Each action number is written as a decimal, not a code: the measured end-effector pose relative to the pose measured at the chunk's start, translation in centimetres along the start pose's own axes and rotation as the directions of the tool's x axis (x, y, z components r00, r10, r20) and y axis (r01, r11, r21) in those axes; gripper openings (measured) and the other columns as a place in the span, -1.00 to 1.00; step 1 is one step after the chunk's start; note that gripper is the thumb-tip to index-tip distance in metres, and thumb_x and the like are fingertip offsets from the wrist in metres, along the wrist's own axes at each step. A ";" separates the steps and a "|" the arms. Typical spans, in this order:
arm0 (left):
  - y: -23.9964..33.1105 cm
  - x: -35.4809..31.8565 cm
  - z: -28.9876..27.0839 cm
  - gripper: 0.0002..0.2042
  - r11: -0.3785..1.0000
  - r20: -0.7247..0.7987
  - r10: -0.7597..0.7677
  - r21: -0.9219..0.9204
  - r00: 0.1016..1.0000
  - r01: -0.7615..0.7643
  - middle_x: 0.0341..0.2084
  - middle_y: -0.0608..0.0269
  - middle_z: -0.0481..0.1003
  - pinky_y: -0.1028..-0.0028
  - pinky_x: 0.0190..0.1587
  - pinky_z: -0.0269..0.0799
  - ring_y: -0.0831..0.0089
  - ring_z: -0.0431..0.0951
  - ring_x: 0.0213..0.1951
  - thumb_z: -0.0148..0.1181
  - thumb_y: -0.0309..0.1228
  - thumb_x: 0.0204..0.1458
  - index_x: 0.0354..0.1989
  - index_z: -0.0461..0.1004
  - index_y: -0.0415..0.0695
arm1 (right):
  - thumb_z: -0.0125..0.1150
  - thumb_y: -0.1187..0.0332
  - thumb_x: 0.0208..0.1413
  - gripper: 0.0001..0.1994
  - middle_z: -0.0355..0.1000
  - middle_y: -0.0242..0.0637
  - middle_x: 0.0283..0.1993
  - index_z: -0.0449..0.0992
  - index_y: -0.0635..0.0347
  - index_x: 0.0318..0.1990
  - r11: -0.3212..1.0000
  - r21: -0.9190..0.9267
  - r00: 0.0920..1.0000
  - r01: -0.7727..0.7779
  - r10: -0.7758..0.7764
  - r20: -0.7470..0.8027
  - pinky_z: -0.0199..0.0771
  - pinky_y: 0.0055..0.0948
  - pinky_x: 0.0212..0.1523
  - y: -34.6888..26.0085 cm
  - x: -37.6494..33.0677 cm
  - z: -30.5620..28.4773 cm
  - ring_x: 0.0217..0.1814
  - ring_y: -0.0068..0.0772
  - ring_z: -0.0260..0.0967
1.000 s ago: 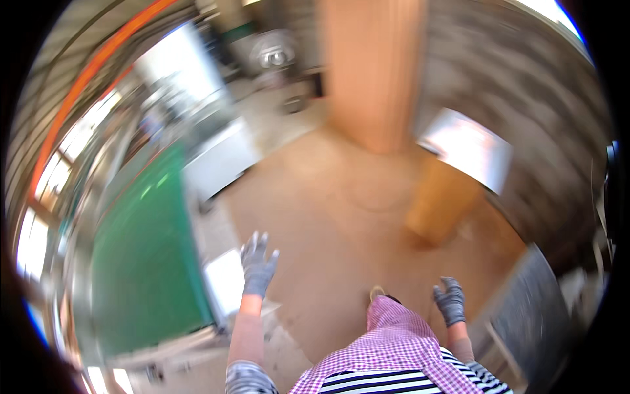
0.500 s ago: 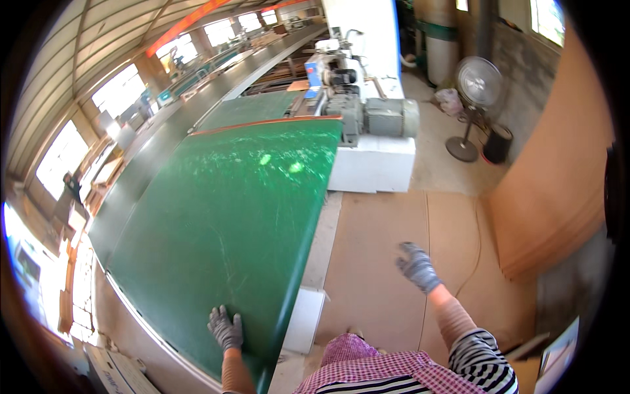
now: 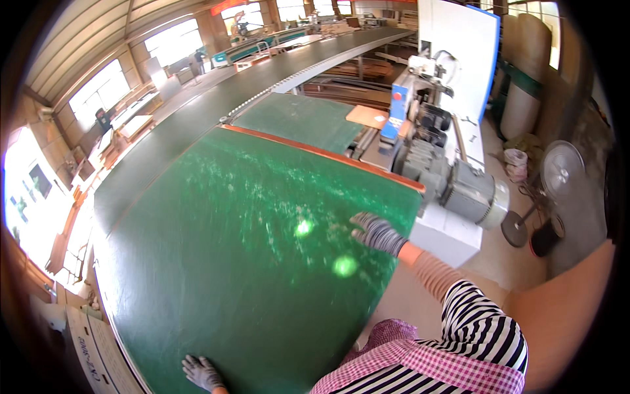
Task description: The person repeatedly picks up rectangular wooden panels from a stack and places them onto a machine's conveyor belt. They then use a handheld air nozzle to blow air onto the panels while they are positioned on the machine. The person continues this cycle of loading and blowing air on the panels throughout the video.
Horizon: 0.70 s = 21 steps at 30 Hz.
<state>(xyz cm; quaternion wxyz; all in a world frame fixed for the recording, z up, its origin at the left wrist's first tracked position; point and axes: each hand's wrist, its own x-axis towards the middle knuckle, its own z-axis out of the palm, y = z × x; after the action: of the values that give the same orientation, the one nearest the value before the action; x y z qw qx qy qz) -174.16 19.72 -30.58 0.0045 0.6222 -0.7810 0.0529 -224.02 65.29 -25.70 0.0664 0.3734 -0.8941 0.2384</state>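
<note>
The right hand (image 3: pixel 379 234), over the floor half a second ago, is now above the green conveyor belt (image 3: pixel 230 282), so both hands are at the belt, which lies before the person. The left hand (image 3: pixel 203 373) is at its near end; both are empty, fingers loosely spread.

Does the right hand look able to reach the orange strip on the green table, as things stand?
Probably yes: the right hand is over the green table, and nothing visible blocks its way to the orange strip.
</note>
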 end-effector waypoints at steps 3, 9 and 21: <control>7.4 -5.3 1.4 -0.37 0.993 -0.069 0.103 -0.042 0.992 -0.106 0.41 0.16 0.04 0.05 0.37 -0.05 0.11 0.05 0.39 -0.07 0.06 0.20 0.40 0.10 0.05 | 0.09 0.06 0.16 -0.50 0.39 0.07 0.12 0.44 0.25 0.11 0.997 0.015 0.990 -0.082 0.083 -0.114 0.24 -0.21 0.29 10.2 10.9 -3.9 0.23 0.01 0.30; 22.1 -18.1 -5.2 -0.41 0.992 0.135 -0.126 0.007 0.983 0.126 0.36 0.01 0.11 0.07 0.35 -0.03 0.03 0.09 0.35 -0.13 0.02 0.23 0.37 0.15 0.01 | 0.13 -0.01 0.13 -0.31 0.14 0.10 0.35 0.23 0.30 0.28 0.932 -0.203 0.950 -0.300 0.272 -0.153 0.08 -0.07 0.38 35.0 30.5 -5.0 0.42 0.07 0.06; 23.1 -40.1 2.2 -0.29 0.615 0.175 -0.720 -0.286 0.671 0.735 0.25 -0.10 0.21 0.10 0.27 0.13 -0.06 0.23 0.22 -0.01 0.13 0.13 0.29 0.19 -0.19 | 0.17 -0.45 -0.19 -0.03 0.31 0.09 0.19 0.39 0.34 0.11 0.947 -0.168 0.952 -0.275 0.293 0.094 0.15 -0.16 0.29 42.9 39.0 3.7 0.30 0.07 0.18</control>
<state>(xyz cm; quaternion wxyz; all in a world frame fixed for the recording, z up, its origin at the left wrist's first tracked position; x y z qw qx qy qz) -187.43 63.57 -37.41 0.1139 0.8756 -0.4587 -0.0997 -281.60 64.78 -33.47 0.0069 0.2478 -0.9565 0.1536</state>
